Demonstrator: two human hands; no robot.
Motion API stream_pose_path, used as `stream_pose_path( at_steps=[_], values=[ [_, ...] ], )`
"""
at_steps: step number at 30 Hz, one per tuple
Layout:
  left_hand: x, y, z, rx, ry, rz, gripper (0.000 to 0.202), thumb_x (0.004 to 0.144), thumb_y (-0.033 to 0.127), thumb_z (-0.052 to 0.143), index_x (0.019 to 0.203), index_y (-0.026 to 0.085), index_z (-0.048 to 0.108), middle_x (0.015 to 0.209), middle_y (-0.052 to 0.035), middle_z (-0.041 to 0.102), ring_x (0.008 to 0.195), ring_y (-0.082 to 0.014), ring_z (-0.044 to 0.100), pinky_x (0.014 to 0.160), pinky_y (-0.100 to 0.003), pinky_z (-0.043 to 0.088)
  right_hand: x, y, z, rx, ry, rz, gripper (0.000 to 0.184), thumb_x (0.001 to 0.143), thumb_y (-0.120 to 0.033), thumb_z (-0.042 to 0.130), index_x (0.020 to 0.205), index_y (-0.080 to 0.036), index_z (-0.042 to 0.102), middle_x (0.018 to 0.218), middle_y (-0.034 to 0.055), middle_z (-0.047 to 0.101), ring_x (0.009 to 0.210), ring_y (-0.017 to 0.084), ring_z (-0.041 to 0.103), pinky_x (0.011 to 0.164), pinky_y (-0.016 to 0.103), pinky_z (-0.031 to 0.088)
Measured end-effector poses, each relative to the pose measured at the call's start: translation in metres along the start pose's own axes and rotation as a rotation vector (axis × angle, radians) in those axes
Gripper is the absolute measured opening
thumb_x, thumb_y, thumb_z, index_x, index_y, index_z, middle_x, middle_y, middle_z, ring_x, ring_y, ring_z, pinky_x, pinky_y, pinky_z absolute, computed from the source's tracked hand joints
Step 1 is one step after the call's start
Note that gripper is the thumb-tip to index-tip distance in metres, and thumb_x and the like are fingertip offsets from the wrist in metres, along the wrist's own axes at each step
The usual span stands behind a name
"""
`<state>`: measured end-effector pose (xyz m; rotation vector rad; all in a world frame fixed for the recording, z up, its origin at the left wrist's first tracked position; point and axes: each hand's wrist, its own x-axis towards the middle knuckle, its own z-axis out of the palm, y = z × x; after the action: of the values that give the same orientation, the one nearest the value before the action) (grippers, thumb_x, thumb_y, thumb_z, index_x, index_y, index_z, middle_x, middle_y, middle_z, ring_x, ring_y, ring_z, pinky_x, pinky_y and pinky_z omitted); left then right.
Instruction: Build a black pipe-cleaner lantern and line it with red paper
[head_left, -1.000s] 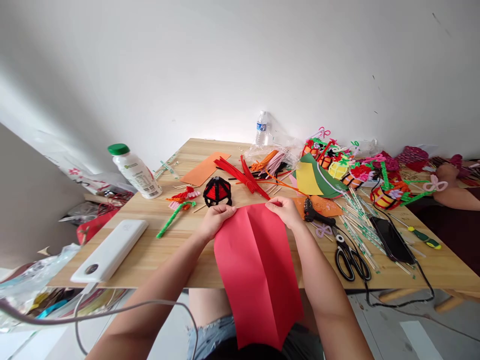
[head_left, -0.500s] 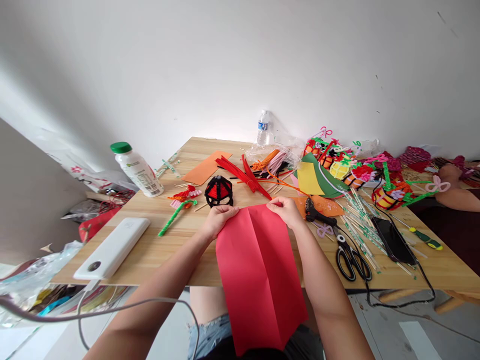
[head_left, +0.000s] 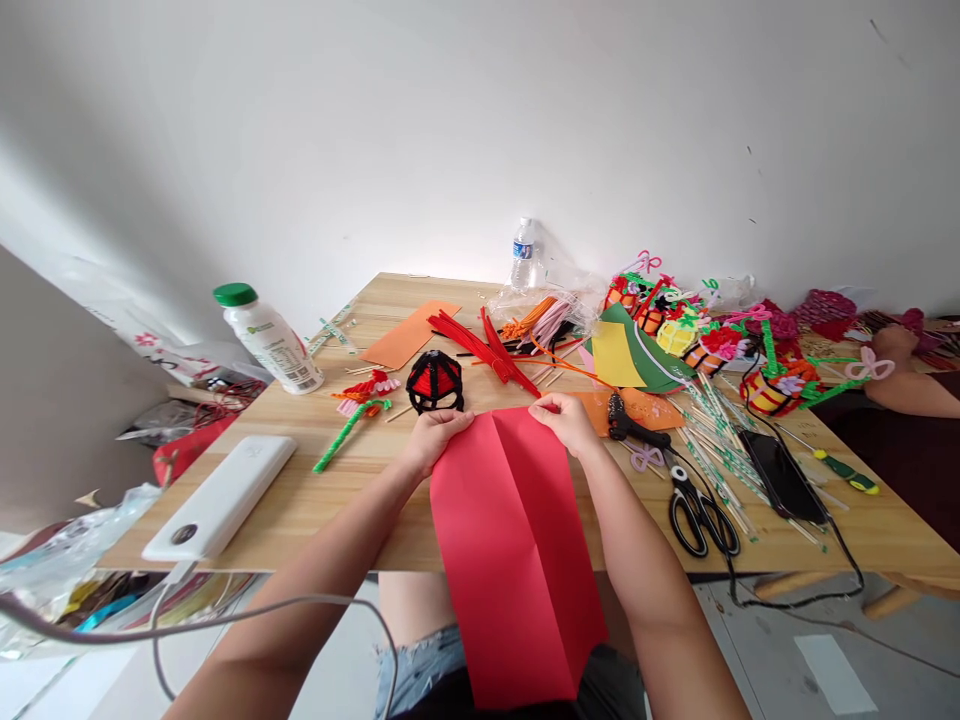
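Paper point(head_left: 499, 540), creased red, is hanging across the counter's point(head_left: 322, 500) front edge; our left hand point(head_left: 441, 438) and right hand point(head_left: 568, 422) are pinching its top; uneven tugging could be tearing it.

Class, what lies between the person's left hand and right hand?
The head view shows red paper there, creased lengthwise, its upper edge held by the left hand and the right hand.
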<state>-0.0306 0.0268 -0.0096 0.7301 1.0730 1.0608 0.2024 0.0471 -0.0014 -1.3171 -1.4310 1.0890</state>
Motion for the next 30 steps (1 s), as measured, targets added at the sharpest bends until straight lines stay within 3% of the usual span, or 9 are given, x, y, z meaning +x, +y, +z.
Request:
stream_pose_path(
  at_steps=[14, 17, 21, 25, 30],
  values=[
    [0.000, -0.001, -0.001, 0.012, -0.006, 0.006, 0.037, 0.051, 0.041, 0.087, 0.066, 0.014, 0.067, 0.060, -0.0036, 0.068, 0.049, -0.0151, 0.061, 0.050, -0.026, 0.048, 0.002, 0.002, -0.005, -0.017, 0.043, -0.026, 0.028, 0.064, -0.044, 0.072, 0.074, -0.019, 0.068, 0.072, 0.0009, 0.067, 0.066, 0.016, 0.058, 0.063, 0.028, 0.045],
    [0.000, 0.003, -0.004, -0.062, -0.120, -0.028, 0.042, 0.054, 0.046, 0.085, 0.077, 0.013, 0.069, 0.070, -0.0072, 0.071, 0.058, -0.0184, 0.066, 0.056, -0.027, 0.051, 0.004, 0.003, -0.008, 0.006, 0.060, -0.037, 0.030, 0.064, -0.045, 0.074, 0.076, -0.019, 0.069, 0.074, 0.0018, 0.068, 0.069, 0.016, 0.059, 0.066, 0.029, 0.046],
    [-0.002, 0.011, -0.008, -0.162, -0.310, -0.196, 0.048, 0.060, 0.050, 0.080, 0.090, 0.014, 0.071, 0.088, -0.0133, 0.074, 0.083, -0.0272, 0.071, 0.071, -0.033, 0.056, 0.006, 0.003, -0.019, 0.071, 0.156, -0.080, 0.031, 0.065, -0.046, 0.075, 0.078, -0.019, 0.069, 0.077, 0.0028, 0.069, 0.071, 0.017, 0.060, 0.068, 0.030, 0.047],
    [-0.004, 0.011, -0.006, -0.186, -0.258, -0.243, 0.044, 0.058, 0.036, 0.083, 0.093, 0.013, 0.071, 0.091, -0.0135, 0.074, 0.087, -0.0279, 0.071, 0.077, -0.035, 0.057, 0.004, -0.001, -0.025, 0.135, 0.214, -0.113, 0.032, 0.065, -0.047, 0.077, 0.079, -0.019, 0.069, 0.079, 0.0033, 0.069, 0.072, 0.018, 0.062, 0.069, 0.031, 0.049],
    [-0.005, -0.001, 0.002, -0.097, -0.087, 0.027, 0.046, 0.055, 0.038, 0.086, 0.091, 0.016, 0.068, 0.083, -0.0077, 0.074, 0.071, -0.0212, 0.070, 0.067, -0.030, 0.056, 0.001, -0.007, -0.019, 0.252, 0.184, -0.023, 0.042, 0.060, -0.051, 0.079, 0.086, -0.022, 0.067, 0.084, 0.0036, 0.071, 0.073, 0.020, 0.065, 0.068, 0.032, 0.051]
  ],
)
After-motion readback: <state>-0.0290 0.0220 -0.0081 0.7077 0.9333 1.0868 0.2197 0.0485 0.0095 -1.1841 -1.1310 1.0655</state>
